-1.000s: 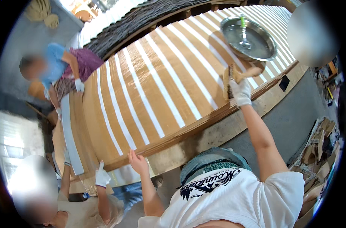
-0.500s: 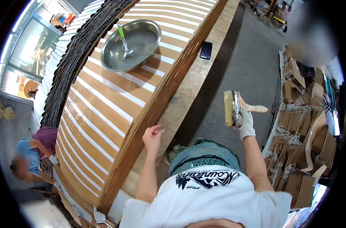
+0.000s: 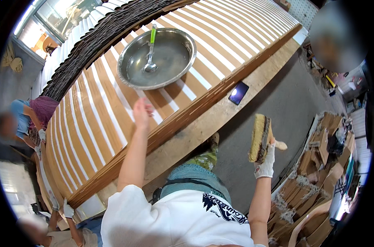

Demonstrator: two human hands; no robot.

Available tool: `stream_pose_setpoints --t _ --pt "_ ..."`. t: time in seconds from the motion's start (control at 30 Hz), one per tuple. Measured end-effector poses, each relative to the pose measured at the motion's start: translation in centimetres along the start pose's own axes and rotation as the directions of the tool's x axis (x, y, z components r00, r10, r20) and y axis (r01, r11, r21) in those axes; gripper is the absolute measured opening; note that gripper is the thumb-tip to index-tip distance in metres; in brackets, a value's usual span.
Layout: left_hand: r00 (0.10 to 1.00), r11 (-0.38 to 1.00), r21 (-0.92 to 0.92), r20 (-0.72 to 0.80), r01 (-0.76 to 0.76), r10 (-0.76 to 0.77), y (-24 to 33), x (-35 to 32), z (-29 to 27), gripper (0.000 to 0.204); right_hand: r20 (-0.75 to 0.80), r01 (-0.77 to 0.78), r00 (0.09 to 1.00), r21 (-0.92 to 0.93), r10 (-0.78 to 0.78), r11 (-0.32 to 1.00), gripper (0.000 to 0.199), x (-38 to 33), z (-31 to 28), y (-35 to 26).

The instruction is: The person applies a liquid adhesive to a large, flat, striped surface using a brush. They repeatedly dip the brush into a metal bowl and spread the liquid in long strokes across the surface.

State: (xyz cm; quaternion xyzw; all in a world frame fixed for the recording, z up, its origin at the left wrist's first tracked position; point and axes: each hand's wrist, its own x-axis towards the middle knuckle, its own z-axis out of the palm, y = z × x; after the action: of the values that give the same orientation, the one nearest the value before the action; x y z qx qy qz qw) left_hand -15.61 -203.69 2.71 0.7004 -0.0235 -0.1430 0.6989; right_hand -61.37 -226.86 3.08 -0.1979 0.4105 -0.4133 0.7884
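My right hand [image 3: 269,158], in a white glove, grips a wide paint brush [image 3: 259,140] by its pale wooden handle, bristles to the left, over the floor. My bare left hand [image 3: 142,112] reaches over the stack of brown sheets with white stripes [image 3: 106,119]; it holds nothing and its fingers are loosely apart. Just beyond it rests a round metal basin [image 3: 127,80] of greyish liquid, close to the fingers but apart from them. A metal ladle [image 3: 150,66] with a green handle leans inside the basin, its bowl in the liquid.
A phone [image 3: 238,93] lies on the wooden ledge [image 3: 203,127] along the stack. Dark layered strips [image 3: 92,53] line the far side. Flattened brown cardboard [image 3: 302,201] piles up at the right. Two people work at the left, one gloved hand [image 3: 68,210] at the stack's corner.
My left hand has moved forward over the striped sheets toward the basin. My view and body have turned, and the brush, still in my right hand, sits lower in the picture.
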Motion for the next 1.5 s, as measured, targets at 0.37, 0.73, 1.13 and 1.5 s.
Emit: stream_pose_setpoints --t 0.37,0.73,1.13,1.5 --pt "0.884 0.884 -0.467 -0.422 -0.024 -0.2 4.1 13.8 1.2 0.069 0.249 -0.319 0.861 -0.413 0.442 0.853 0.04 23.0 34.6 0.6" --pt "0.855 0.974 -0.219 -0.492 0.063 -0.166 4.6 16.3 -2.4 0.07 0.438 -0.029 0.822 -0.606 0.364 0.795 0.048 29.0 45.0 11.4" --pt "0.829 0.986 -0.073 -0.552 -0.151 0.086 10.3 12.9 6.2 0.058 0.607 -0.301 0.683 -0.273 0.407 0.914 0.039 34.0 45.3 6.2" --pt "0.747 0.955 -0.213 -0.665 -0.208 0.015 13.7 13.6 35.6 0.051 0.658 -0.306 0.646 -0.241 0.387 0.921 0.037 53.2 46.7 -14.8"
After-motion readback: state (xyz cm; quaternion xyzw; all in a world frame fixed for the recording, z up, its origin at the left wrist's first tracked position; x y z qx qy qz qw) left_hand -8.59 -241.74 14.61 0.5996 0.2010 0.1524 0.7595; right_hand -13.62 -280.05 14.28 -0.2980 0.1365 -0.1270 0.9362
